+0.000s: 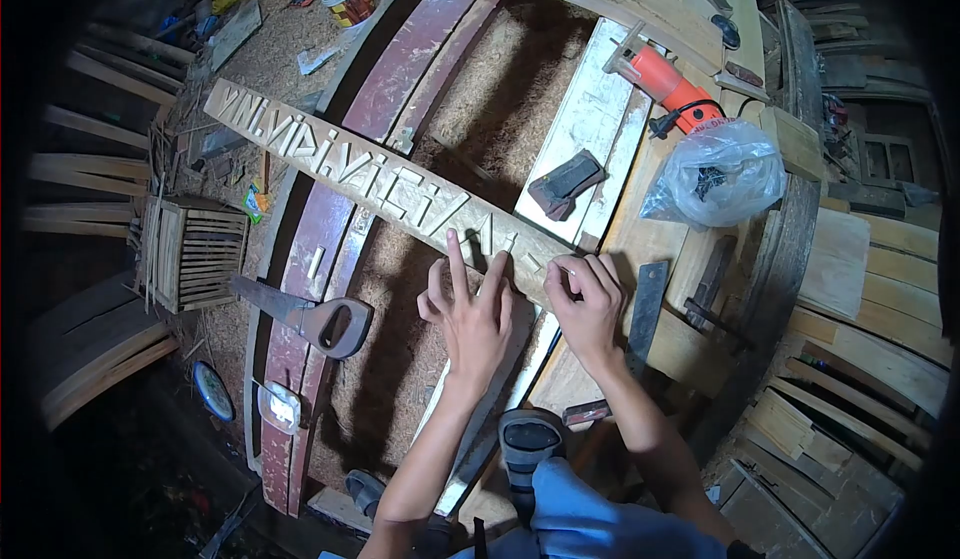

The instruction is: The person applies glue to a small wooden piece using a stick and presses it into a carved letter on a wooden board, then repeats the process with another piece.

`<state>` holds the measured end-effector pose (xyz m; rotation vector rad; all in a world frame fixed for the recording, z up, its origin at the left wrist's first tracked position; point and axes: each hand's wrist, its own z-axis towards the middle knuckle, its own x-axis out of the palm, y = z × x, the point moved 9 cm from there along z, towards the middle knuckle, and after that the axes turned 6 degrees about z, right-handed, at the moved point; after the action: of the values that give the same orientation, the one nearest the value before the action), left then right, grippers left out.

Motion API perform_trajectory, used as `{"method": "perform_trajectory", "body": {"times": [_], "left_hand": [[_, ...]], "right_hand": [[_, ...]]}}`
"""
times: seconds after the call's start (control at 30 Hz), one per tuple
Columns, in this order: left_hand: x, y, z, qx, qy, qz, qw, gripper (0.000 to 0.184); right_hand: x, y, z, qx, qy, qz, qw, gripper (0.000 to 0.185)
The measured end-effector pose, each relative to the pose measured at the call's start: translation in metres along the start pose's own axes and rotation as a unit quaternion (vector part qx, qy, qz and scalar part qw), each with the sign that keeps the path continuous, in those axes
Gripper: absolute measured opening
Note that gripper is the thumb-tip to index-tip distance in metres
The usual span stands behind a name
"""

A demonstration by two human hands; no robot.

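A long wooden board [380, 184] with raised letters made of thin wood strips lies slantwise across the beams. My left hand [470, 324] is at its lower right part, fingers spread, with two fingertips on the board by the last letter strips. At the board's right end, my right hand [588, 294] is closed in a pinch; what is between its fingertips is too small to make out. A short loose wood strip [533, 262] lies on the board between my hands.
Left of my hands, a handsaw [315, 321] rests on a reddish beam near a small white container [280, 406]. To the right are an orange power tool [665, 84], a plastic bag [725, 174], a dark block-like object [567, 185] and a flat metal strip [648, 311]. Sawdust covers the ground.
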<state>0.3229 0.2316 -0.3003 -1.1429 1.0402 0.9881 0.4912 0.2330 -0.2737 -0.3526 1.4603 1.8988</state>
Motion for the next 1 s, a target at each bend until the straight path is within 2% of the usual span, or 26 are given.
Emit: {"method": "perform_trajectory", "body": {"times": [0.2, 0.6, 0.67, 0.77, 0.9, 1.0], "left_hand": [[-0.003, -0.005, -0.007, 0.005, 0.0, -0.078, 0.997, 0.038], [0.003, -0.024, 0.007, -0.03, -0.018, -0.079, 0.996, 0.031], [0.002, -0.02, 0.008, -0.031, -0.026, -0.089, 0.995, 0.031], [-0.009, -0.007, 0.005, -0.025, -0.096, -0.108, 0.989, 0.032], [-0.018, 0.01, 0.0, -0.062, -0.086, -0.121, 0.987, 0.032], [-0.019, 0.017, -0.004, -0.078, -0.081, -0.123, 0.986, 0.032]], "right_hand": [[-0.003, -0.002, -0.001, 0.001, -0.002, -0.019, 1.0, 0.011], [-0.002, -0.008, -0.005, 0.01, -0.021, -0.028, 0.999, 0.009], [0.001, -0.01, -0.001, 0.04, 0.002, 0.007, 0.999, 0.007], [0.007, -0.006, 0.005, 0.039, 0.019, 0.037, 0.998, 0.008], [0.03, -0.008, 0.011, 0.084, 0.069, 0.119, 0.987, 0.015], [0.04, -0.001, 0.016, 0.07, 0.084, 0.113, 0.988, 0.018]]}}
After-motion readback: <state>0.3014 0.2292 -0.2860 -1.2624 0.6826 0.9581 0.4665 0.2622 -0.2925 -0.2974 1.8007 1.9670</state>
